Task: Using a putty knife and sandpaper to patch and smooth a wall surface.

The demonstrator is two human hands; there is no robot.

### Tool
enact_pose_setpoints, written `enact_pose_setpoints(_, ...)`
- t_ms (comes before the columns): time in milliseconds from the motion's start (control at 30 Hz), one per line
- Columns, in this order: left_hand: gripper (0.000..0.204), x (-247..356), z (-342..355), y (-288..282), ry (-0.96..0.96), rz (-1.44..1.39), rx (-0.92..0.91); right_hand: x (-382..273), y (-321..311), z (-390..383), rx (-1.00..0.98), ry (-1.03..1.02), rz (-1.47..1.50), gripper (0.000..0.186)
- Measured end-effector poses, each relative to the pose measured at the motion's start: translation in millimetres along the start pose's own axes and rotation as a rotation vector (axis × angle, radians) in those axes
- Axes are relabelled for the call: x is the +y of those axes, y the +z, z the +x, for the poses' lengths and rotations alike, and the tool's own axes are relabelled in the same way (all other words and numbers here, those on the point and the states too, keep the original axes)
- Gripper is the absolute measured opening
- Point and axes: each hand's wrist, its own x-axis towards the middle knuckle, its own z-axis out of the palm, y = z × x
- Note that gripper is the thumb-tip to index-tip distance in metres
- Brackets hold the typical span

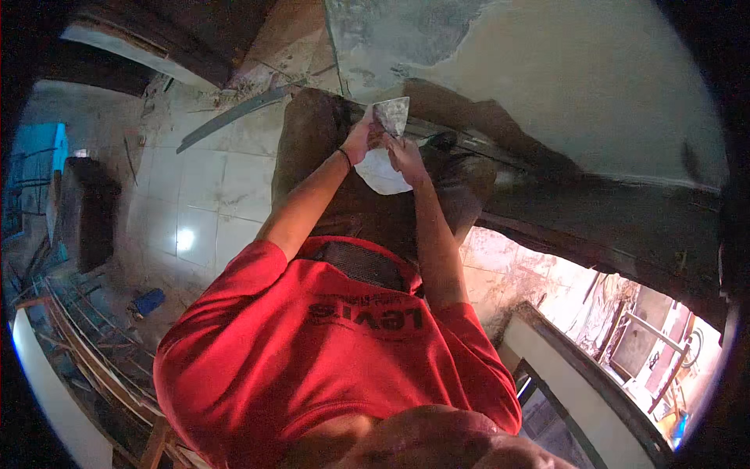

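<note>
A putty knife (393, 115) with a broad, grey, smeared blade points away from me above my lap. My left hand (358, 143) is closed at the left side of its base. The fingers of my right hand (407, 160) are bent against its lower end from the right. Between the hands the handle is mostly hidden. Just below them, over my lap, is a white rounded thing (383, 173); whether it is a bowl, a sheet or a bag I cannot tell.
Ahead and to the right stands a wall (562, 94) with patchy grey plaster. A long grey strip (230, 117) lies on the tiled floor (199, 184) at left, strewn with debris. Wooden frames (101, 352) and a blue object (148, 302) are at lower left; a pale panel (578, 383) is at lower right.
</note>
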Motion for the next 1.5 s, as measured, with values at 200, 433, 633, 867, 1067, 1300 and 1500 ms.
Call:
enact_pose_setpoints(200, 0.052, -4, 4, -6, -0.015, -0.073, -0.067, 0, -1, -1, -0.048, -0.052, 0.121, 0.037)
enact_pose_setpoints(433, 0.054, -9, 10, -10, 0.019, -0.059, -0.054, 6, -2, 3, -0.074, -0.040, 0.137, 0.036)
enact_pose_setpoints(633, 0.053, -7, 7, -9, 0.014, -0.099, -0.078, 5, -1, 3, -0.068, -0.073, 0.216, 0.036)
enact_pose_setpoints(867, 0.052, 5, -12, 10, 0.017, -0.060, -0.027, 3, -3, 4, -0.090, -0.050, 0.171, 0.034)
enact_pose_setpoints(1067, 0.059, 13, -22, 13, -0.016, 0.020, 0.094, -1, -9, 7, 0.180, 0.004, 0.412, 0.027)
enact_pose_setpoints(1300, 0.060, -3, 0, -11, 0.012, 0.032, 0.058, 1, -11, 13, 0.283, 0.021, 0.534, 0.027)
enact_pose_setpoints(1500, 0.059, -4, -2, -11, 0.046, 0.102, 0.012, 2, -11, 12, 0.274, 0.041, 0.528, 0.029)
